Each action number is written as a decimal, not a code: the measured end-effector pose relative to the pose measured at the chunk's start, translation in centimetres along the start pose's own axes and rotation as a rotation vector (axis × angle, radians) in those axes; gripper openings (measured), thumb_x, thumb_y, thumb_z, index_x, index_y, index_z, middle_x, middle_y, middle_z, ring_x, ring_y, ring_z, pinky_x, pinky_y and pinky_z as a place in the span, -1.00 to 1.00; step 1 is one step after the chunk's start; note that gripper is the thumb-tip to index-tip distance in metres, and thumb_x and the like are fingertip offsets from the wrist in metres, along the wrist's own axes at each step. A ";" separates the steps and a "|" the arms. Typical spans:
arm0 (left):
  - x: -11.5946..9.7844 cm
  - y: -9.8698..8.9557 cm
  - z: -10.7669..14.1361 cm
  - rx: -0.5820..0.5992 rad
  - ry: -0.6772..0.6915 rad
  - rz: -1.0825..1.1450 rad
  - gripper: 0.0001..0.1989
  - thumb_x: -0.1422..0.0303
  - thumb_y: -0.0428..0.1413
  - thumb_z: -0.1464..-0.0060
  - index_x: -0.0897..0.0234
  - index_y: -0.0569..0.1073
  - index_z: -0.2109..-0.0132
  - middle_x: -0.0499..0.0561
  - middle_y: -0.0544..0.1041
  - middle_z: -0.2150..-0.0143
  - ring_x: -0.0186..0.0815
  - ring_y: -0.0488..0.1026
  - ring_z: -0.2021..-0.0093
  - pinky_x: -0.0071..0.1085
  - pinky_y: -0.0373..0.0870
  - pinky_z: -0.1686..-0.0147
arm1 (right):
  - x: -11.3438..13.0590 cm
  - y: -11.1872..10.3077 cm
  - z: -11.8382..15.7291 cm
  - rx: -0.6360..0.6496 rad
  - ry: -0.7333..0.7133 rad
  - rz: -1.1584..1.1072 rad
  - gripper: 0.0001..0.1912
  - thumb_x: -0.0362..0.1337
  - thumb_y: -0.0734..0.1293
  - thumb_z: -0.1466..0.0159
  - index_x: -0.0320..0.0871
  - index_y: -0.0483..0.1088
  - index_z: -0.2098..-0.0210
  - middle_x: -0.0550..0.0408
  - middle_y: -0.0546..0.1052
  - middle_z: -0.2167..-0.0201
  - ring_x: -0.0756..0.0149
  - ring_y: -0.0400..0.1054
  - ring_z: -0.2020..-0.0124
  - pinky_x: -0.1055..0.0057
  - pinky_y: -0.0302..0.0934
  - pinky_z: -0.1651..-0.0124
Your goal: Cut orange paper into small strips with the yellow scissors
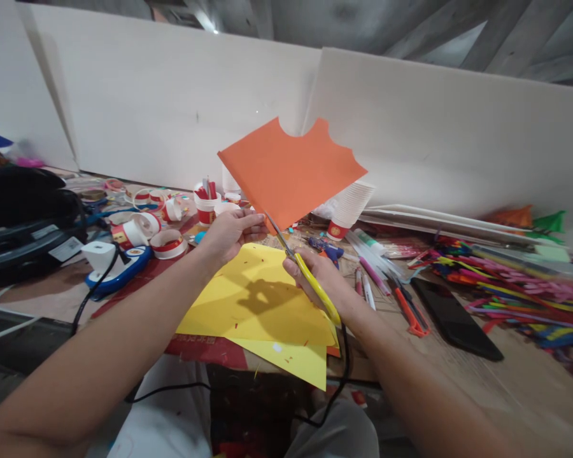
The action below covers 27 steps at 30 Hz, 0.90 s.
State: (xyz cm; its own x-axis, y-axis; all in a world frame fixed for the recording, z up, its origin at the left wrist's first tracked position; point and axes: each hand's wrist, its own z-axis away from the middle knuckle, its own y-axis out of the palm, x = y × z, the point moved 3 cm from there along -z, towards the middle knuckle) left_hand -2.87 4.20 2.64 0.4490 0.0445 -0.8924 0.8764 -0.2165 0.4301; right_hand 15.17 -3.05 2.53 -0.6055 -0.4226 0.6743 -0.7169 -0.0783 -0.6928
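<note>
Along our cluttered table [510, 388], before white panels [186, 89], we see a black bag [23, 222], a blue-and-white power strip [134, 262], cut cup rings [169, 244], yellow sheets [214, 308], a leaning stack of paper cups [351, 207], a dark phone [453, 318] and bright fuzzy stems [535, 289]. Our left hand [226, 236] pinches the lower corner of an orange sheet [296, 168], which rises above and right of it over the yellow ones. Our right hand [334, 277] is closed around yellow-handled scissors [318, 286], their blades at that same corner.
</note>
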 end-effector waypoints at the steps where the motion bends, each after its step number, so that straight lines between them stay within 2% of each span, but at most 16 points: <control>1: 0.1 0.0 0.0 0.003 0.002 0.003 -0.89 0.44 0.24 0.11 0.38 0.46 0.42 0.04 0.55 0.46 -0.40 0.50 0.47 -0.45 0.45 0.34 | 0.0 0.0 0.0 -0.001 -0.003 0.001 -0.60 0.06 0.19 -0.25 -0.13 0.15 0.49 0.21 0.22 0.57 0.47 0.10 0.57 0.49 -0.03 0.54; 7: 0.0 0.0 -0.1 0.018 0.006 0.009 -0.90 0.45 0.24 0.11 0.38 0.47 0.42 0.03 0.54 0.46 -0.41 0.49 0.47 -0.45 0.45 0.34 | 0.0 0.1 -0.1 0.006 0.014 -0.007 -0.59 0.07 0.20 -0.25 -0.12 0.15 0.51 0.21 0.24 0.63 0.45 0.08 0.60 0.49 -0.06 0.56; 15: -0.2 0.0 0.0 0.027 -0.008 -0.012 -0.88 0.44 0.26 0.13 0.40 0.48 0.40 0.02 0.54 0.47 -0.41 0.48 0.47 -0.45 0.44 0.34 | 0.1 0.1 0.0 -0.001 0.049 -0.014 -0.60 0.07 0.23 -0.22 -0.14 0.25 0.49 0.20 0.26 0.64 0.47 0.11 0.61 0.52 -0.05 0.58; 22: -0.3 0.2 0.1 -0.010 -0.034 -0.009 -0.90 0.47 0.23 0.10 0.40 0.45 0.40 0.01 0.53 0.48 -0.42 0.48 0.47 -0.46 0.43 0.35 | 0.2 0.1 -0.1 -0.042 0.058 -0.001 -0.60 0.06 0.25 -0.20 -0.15 0.27 0.53 0.16 0.30 0.65 0.46 0.14 0.61 0.52 -0.02 0.59; 27: -0.7 -0.2 0.0 0.020 0.038 0.002 -0.89 0.44 0.22 0.07 0.39 0.45 0.36 0.01 0.54 0.46 -0.42 0.48 0.47 -0.48 0.43 0.38 | 0.2 0.1 -0.1 -0.040 0.034 0.022 -0.60 0.04 0.24 -0.21 -0.14 0.25 0.54 0.18 0.29 0.66 0.46 0.13 0.61 0.52 -0.02 0.57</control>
State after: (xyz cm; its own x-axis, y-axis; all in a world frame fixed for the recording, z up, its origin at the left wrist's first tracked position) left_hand -3.37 4.23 3.14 0.4572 0.0808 -0.8857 0.8722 -0.2356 0.4287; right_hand 14.96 -3.00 2.64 -0.6325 -0.3926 0.6677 -0.7158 -0.0330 -0.6975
